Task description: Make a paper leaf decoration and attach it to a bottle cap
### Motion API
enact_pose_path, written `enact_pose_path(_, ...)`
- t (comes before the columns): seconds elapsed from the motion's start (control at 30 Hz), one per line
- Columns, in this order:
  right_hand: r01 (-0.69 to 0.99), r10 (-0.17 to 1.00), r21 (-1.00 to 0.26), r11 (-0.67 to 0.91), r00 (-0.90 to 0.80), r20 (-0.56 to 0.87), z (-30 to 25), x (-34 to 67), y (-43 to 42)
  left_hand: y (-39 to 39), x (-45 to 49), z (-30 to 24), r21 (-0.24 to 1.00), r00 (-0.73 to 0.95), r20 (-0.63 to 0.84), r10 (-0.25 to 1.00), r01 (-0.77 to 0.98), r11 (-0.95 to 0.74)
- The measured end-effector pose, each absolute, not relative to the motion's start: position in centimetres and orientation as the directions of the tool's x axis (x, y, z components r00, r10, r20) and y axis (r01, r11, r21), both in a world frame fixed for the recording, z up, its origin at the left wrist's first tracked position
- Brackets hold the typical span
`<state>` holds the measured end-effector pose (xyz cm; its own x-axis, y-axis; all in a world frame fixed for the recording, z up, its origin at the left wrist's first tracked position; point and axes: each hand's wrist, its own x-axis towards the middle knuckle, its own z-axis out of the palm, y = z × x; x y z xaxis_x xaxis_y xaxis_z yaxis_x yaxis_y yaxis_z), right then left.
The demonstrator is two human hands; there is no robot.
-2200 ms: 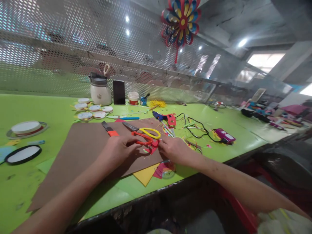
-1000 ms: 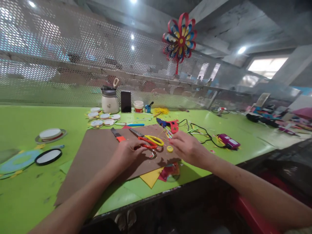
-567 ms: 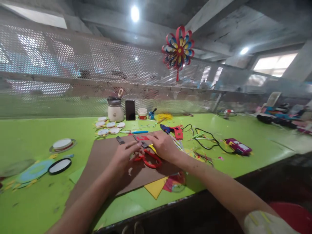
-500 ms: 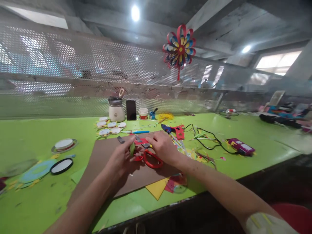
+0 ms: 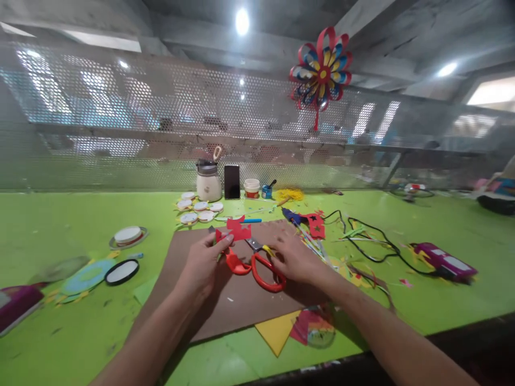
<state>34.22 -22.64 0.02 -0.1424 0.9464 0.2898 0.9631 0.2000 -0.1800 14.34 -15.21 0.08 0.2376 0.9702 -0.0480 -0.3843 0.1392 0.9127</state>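
Note:
My left hand [image 5: 203,264] is closed in a pinch on a red paper cut-out [image 5: 235,230], holding it just above a brown card sheet [image 5: 241,300]. My right hand [image 5: 295,258] rests on the sheet with its fingers curled beside the red handle of a pair of scissors [image 5: 265,262]. Whether the right hand grips the scissors is not clear. A second red scrap [image 5: 237,265] lies between the two hands.
On the green table [image 5: 60,327] lie a yellow triangle [image 5: 277,332], round white discs [image 5: 197,209], a white jar [image 5: 208,182], a phone [image 5: 232,181], black cables [image 5: 370,236], a purple device [image 5: 442,261] and ring shapes [image 5: 120,271]. A perforated metal screen [image 5: 120,123] backs the table; a paper pinwheel [image 5: 322,67] hangs on it.
My left hand has lifted the red cut-out off the sheet. My right hand went to the scissors, which now lie turned with the red handle toward me. The view has shifted left.

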Motion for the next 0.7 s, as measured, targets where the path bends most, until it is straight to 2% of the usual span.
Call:
enact_pose_path(0.07,0.953,0.976,-0.229,0.198,-0.17,0.138,0.0,34.4,-23.1,-15.1,14.2,0.1,0.923,0.222,-0.03,0.975,-0.369,0.113)
enact_pose_path(0.13,0.951,0.983,-0.246,0.186,-0.176,0.062,-0.1,34.3,-23.4,-15.2,14.2,0.3,0.927,0.211,-0.027,0.977,-0.362,0.103)
enact_pose_path(0.23,0.953,0.991,-0.27,0.137,-0.133,0.033,-0.4,33.8,-22.9,-15.4,14.4,0.5,0.933,0.217,-0.021,0.976,-0.347,0.097)
enact_pose_path(0.37,0.893,0.997,-0.444,-0.072,0.053,-0.055,-1.1,33.5,-21.2,-15.5,14.3,0.6,0.952,0.219,0.005,0.976,-0.299,0.062)
enact_pose_path(0.43,0.869,0.99,-0.474,-0.143,0.13,-0.059,-1.3,33.6,-20.4,-15.5,14.3,0.6,0.949,0.19,0.016,0.982,-0.312,0.044)
enact_pose_path(0.6,0.811,0.99,-0.567,-0.141,0.128,-0.063,-0.4,34.3,-20.0,-15.4,14.2,1.0,0.918,0.147,0.0,0.989,-0.392,0.058)
enact_pose_path(0.67,0.715,0.994,-0.69,-0.112,0.092,-0.065,0.5,34.6,-20.7,-15.4,14.2,1.3,0.909,0.117,-0.008,0.993,-0.413,0.056)
enact_pose_path(0.7,0.615,0.996,-0.783,-0.092,0.069,-0.063,1.0,34.6,-21.2,-15.4,14.1,1.5,0.903,0.098,-0.009,0.995,-0.426,0.051)
